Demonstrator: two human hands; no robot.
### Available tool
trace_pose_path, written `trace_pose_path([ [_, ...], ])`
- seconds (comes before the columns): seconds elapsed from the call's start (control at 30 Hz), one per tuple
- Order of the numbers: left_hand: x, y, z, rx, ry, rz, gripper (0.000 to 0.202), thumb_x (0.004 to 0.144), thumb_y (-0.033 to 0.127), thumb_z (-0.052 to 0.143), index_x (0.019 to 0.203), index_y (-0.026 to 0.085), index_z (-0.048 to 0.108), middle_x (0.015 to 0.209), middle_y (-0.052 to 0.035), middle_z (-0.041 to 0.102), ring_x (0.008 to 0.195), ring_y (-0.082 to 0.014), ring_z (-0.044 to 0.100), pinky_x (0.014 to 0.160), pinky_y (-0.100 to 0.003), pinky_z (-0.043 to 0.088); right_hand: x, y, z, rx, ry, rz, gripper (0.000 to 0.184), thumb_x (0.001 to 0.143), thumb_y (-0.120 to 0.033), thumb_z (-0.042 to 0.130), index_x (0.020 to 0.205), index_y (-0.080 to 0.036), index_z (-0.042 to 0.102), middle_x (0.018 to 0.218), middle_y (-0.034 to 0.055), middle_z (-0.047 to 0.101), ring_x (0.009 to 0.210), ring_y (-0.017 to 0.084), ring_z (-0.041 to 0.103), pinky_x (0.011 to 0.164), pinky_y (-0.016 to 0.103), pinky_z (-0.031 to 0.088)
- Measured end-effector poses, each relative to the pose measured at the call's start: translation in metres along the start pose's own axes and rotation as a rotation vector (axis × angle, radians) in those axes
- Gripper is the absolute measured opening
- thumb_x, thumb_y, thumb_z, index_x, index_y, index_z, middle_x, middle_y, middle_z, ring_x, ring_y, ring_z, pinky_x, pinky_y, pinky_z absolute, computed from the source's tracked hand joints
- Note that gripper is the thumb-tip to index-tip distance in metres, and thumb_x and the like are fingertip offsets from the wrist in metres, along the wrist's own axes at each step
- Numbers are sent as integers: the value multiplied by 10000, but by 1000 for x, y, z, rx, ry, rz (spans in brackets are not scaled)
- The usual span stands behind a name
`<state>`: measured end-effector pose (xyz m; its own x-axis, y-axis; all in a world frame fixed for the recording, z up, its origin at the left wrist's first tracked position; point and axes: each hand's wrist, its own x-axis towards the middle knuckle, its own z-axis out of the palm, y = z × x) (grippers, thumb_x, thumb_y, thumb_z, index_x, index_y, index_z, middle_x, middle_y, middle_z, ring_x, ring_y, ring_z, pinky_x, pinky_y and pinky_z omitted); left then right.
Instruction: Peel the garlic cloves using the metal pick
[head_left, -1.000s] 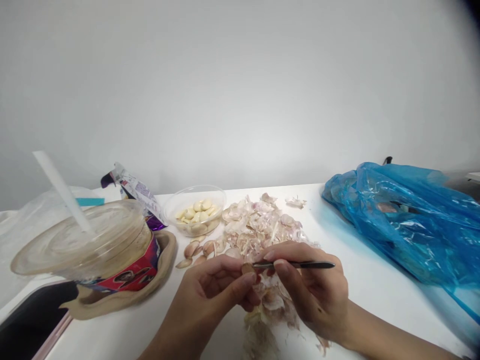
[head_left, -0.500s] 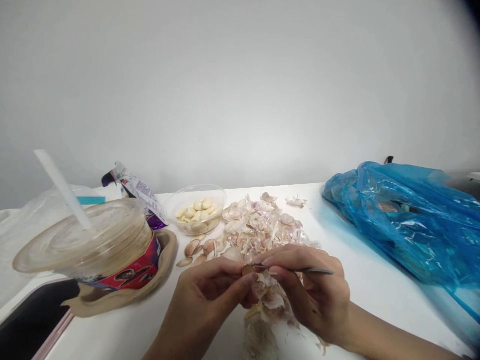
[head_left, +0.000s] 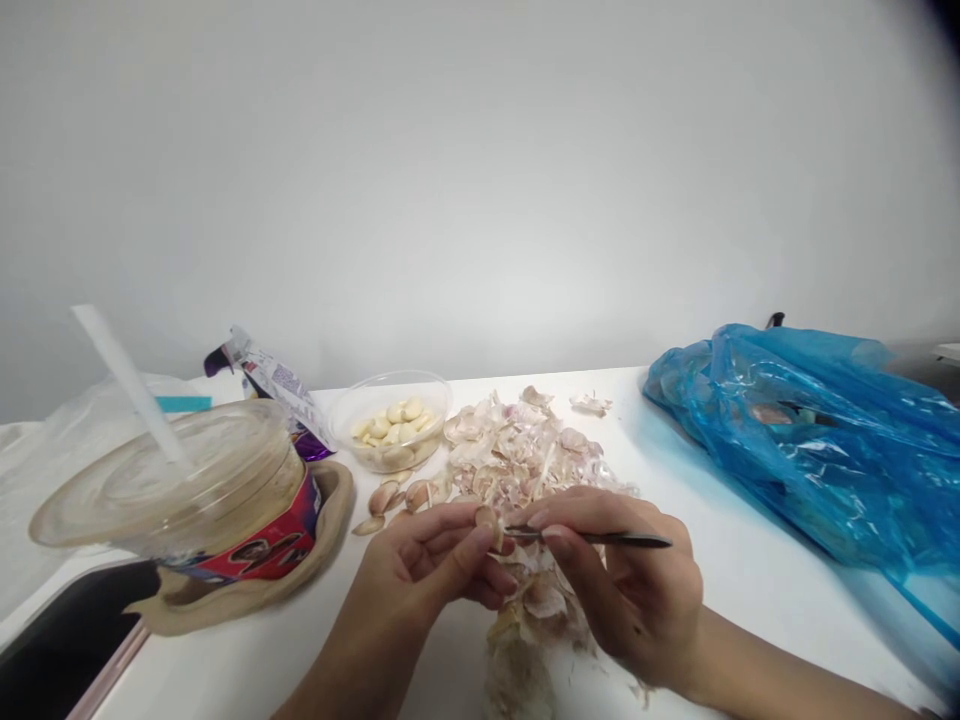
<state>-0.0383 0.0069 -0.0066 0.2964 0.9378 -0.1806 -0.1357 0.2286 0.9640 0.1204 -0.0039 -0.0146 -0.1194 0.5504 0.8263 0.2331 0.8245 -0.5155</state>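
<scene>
**Garlic clove (head_left: 486, 520) in the left hand (head_left: 431, 575), slim metal tool (head_left: 630, 539) in the right hand (head_left: 637, 585)**

Nearest to the person, a loose tuft of papery husk (head_left: 521, 665) lies on the white table (head_left: 750, 590), below and between the wrists. Off to the left, at the table's near corner, sits a dark flat slab with a pinkish edge (head_left: 71, 630).

Just above the husk, the two hands nearly meet. The left thumb and forefinger pinch the garlic clove upright, the other fingers loosely curled beneath. The right hand holds the tool like a pen, thumb and forefinger closed on it, its tip aimed at the clove; I can't tell whether the two touch.

To the left of the hands, a lidded drink cup (head_left: 262, 500) with a white straw (head_left: 124, 375) stands in a cardboard carrier (head_left: 341, 500). On the right spreads a crumpled blue plastic bag (head_left: 810, 440), well apart from the hands.

Past the left fingertips lie a few unpeeled cloves (head_left: 385, 496). Beyond the hands, garlic skins (head_left: 517, 445) are heaped up beside a clear bowl (head_left: 341, 412) of pale peeled cloves (head_left: 397, 425). A purple and silver packet (head_left: 289, 390) leans behind the cup, and a plain pale wall (head_left: 480, 180) closes the view.
</scene>
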Motion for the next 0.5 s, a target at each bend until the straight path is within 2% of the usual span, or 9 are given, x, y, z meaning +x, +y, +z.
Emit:
trace_pose_path([
  [0.2, -1, 0, 0, -49, 55, -42, 104, 729, 218, 616, 818, 164, 609, 622, -15, 714, 572, -122, 629, 549, -192, 479, -1, 3, 1, -32, -59, -92, 167, 766, -41, 532, 900, -131, 573, 693, 35, 649, 606, 133, 601, 588, 263, 514],
  [0.37, -3, -3, -3, -46, 15, 8, 29, 743, 207, 603, 744, 179, 609, 628, 9, 700, 610, -114, 634, 568, -178, 485, -1, 5, 1, -75, -43, -108, 174, 758, -34, 523, 895, -127, 577, 692, 47, 645, 589, 138, 596, 560, 267, 512],
  [0.5, -4, -3, -3, -40, 2, 10, 40, 736, 212, 609, 723, 175, 611, 650, -6, 702, 621, -129, 632, 580, -204, 499, -1, 5, 0, -90, -42, -101, 179, 765, -39, 514, 900, -140, 573, 690, 41, 641, 584, 131, 589, 565, 264, 518],
])
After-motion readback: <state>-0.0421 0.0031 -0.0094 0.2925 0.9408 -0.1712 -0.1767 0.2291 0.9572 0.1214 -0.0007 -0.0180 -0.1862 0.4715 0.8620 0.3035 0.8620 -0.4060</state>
